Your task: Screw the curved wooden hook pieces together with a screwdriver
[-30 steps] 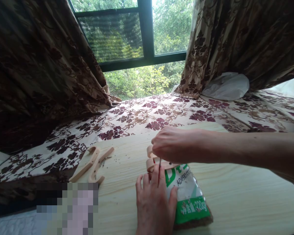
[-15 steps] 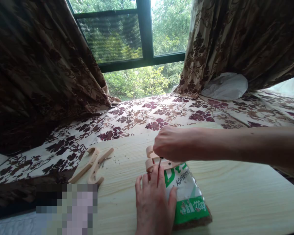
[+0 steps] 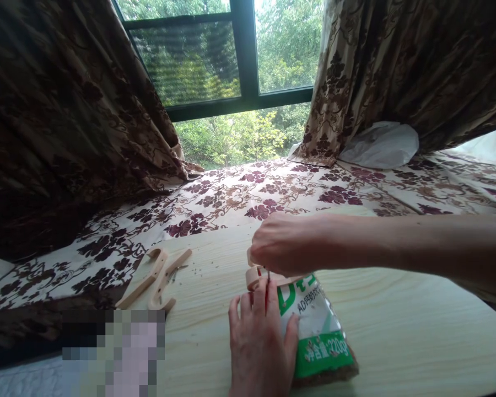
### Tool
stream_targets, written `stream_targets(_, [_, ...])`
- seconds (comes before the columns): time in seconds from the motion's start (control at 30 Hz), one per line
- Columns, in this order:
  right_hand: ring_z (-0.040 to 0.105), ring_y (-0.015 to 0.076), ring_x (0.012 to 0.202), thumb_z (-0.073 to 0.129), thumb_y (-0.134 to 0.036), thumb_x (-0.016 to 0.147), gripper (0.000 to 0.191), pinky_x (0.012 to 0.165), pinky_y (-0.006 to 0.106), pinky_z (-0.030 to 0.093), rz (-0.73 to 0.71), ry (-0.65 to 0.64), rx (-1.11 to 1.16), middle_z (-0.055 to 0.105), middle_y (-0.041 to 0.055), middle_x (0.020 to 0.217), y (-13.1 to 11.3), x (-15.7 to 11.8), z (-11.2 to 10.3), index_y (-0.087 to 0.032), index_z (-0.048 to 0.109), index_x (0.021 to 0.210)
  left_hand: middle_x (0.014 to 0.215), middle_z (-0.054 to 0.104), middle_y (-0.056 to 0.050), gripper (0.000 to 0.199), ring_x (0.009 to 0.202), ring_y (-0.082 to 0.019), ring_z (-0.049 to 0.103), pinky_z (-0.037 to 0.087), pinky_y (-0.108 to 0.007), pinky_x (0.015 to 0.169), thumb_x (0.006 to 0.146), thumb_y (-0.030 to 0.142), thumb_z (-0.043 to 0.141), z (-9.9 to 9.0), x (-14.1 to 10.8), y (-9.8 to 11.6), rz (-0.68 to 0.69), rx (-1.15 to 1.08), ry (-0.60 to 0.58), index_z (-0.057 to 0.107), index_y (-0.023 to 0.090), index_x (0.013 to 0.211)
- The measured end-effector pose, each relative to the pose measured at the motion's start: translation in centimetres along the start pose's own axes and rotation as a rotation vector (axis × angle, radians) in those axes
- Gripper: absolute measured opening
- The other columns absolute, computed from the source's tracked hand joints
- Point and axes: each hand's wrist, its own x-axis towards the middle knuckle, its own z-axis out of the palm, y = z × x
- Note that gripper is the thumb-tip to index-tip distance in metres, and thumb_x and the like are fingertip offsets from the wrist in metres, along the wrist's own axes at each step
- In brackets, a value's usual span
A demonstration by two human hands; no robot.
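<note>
My left hand (image 3: 261, 336) rests over the left side of a green and white packet (image 3: 324, 353), its fingers reaching a curved pale wooden piece (image 3: 253, 277). Just above it, my right hand (image 3: 279, 242) is closed in a fist round a tool, of which only a thin metal shaft (image 3: 268, 274) shows, pointing down between the left fingertips. Part of the wooden piece is hidden behind the right hand. The packet lies flat on the pale wooden board.
More curved wooden pieces (image 3: 149, 281) lie at the board's left, with screws (image 3: 176, 270) beside them. A patterned cloth (image 3: 231, 198) spreads behind the board (image 3: 417, 325). A white plastic bag (image 3: 382, 144) sits by the right curtain.
My right hand has moved slightly to the left and its wrist has turned a little. The left hand and the packet have stayed in place.
</note>
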Motion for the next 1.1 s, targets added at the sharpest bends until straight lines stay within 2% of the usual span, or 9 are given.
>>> stream_targets(0.17, [0.041,0.0112,0.051,0.057,-0.011,0.079,0.01,0.043,0.029,0.023,0.076,-0.009,0.021,0.062,0.0036,0.067,-0.1,-0.3,-0.3,-0.015,0.066,0.079,0.137,0.047,-0.004,0.048,0.108,-0.026,0.047,0.037,-0.048,0.097,0.089,0.038,0.046,0.0,-0.1,-0.1,0.016,0.006,-0.03,0.044,0.02,0.133])
stream_targets(0.33, [0.042,0.0105,0.056,0.05,-0.002,0.08,0.019,0.046,0.029,0.027,-0.032,0.062,-0.014,0.063,0.0047,0.081,-0.2,-0.8,0.2,-0.013,0.064,0.081,0.136,0.048,-0.004,0.048,0.108,-0.025,0.048,0.037,-0.047,0.097,0.089,0.039,0.046,-0.2,-0.1,-0.1,0.011,0.026,-0.027,0.045,0.021,0.133])
stream_targets(0.43, [0.038,0.01,0.053,0.051,-0.002,0.079,0.017,0.046,0.028,0.027,-0.059,0.06,0.007,0.061,0.003,0.073,-0.2,-0.6,0.4,-0.014,0.064,0.078,0.136,0.048,-0.004,0.048,0.107,-0.025,0.048,0.037,-0.046,0.097,0.089,0.04,0.046,-0.3,0.0,0.0,0.006,0.018,-0.03,0.044,0.021,0.134])
stream_targets(0.53, [0.034,0.0097,0.049,0.056,-0.009,0.079,0.011,0.045,0.028,0.024,0.022,0.003,0.036,0.057,0.0009,0.062,-0.1,-0.2,0.3,-0.015,0.064,0.075,0.137,0.047,-0.003,0.048,0.107,-0.025,0.048,0.036,-0.046,0.097,0.089,0.04,0.045,-0.2,0.1,0.0,0.009,0.015,-0.029,0.044,0.021,0.134])
stream_targets(0.67, [0.036,0.0098,0.049,0.057,-0.014,0.08,0.009,0.045,0.028,0.022,0.135,-0.03,0.062,0.056,0.0018,0.06,0.0,-0.2,-0.1,-0.014,0.066,0.078,0.14,0.045,-0.002,0.049,0.108,-0.025,0.048,0.036,-0.046,0.097,0.09,0.041,0.043,0.0,0.0,-0.1,0.015,0.023,-0.04,0.042,0.021,0.135])
stream_targets(0.77, [0.038,0.01,0.051,0.054,-0.009,0.079,0.015,0.046,0.028,0.023,0.111,-0.026,0.067,0.06,0.0036,0.068,0.0,-0.7,-0.4,-0.014,0.067,0.085,0.138,0.047,-0.003,0.049,0.108,-0.025,0.048,0.036,-0.046,0.097,0.089,0.041,0.045,0.0,-0.1,-0.1,0.026,0.028,-0.033,0.043,0.021,0.134])
stream_targets(0.87, [0.036,0.0099,0.052,0.052,-0.004,0.079,0.018,0.047,0.028,0.023,0.049,0.012,0.061,0.06,0.0036,0.072,-0.1,-1.1,-0.6,-0.014,0.065,0.082,0.136,0.048,-0.003,0.05,0.107,-0.025,0.048,0.036,-0.046,0.097,0.089,0.041,0.046,0.0,-0.1,-0.1,0.023,0.017,-0.031,0.044,0.02,0.134])
stream_targets(1.0, [0.031,0.0091,0.049,0.053,-0.005,0.079,0.014,0.045,0.027,0.023,0.026,0.012,0.071,0.057,0.0014,0.065,-0.1,-0.8,-0.3,-0.014,0.063,0.076,0.136,0.048,-0.004,0.049,0.108,-0.025,0.047,0.035,-0.047,0.098,0.089,0.04,0.046,-0.1,0.0,0.0,-0.003,0.003,-0.031,0.045,0.02,0.133])
stream_targets(1.1, [0.031,0.0096,0.049,0.056,-0.012,0.08,0.01,0.046,0.028,0.023,0.089,0.036,0.072,0.053,0.0005,0.059,-0.1,-0.3,0.3,-0.015,0.065,0.076,0.138,0.046,-0.004,0.049,0.11,-0.026,0.047,0.035,-0.047,0.099,0.089,0.039,0.045,-0.1,0.0,0.0,0.006,0.008,-0.042,0.044,0.02,0.134])
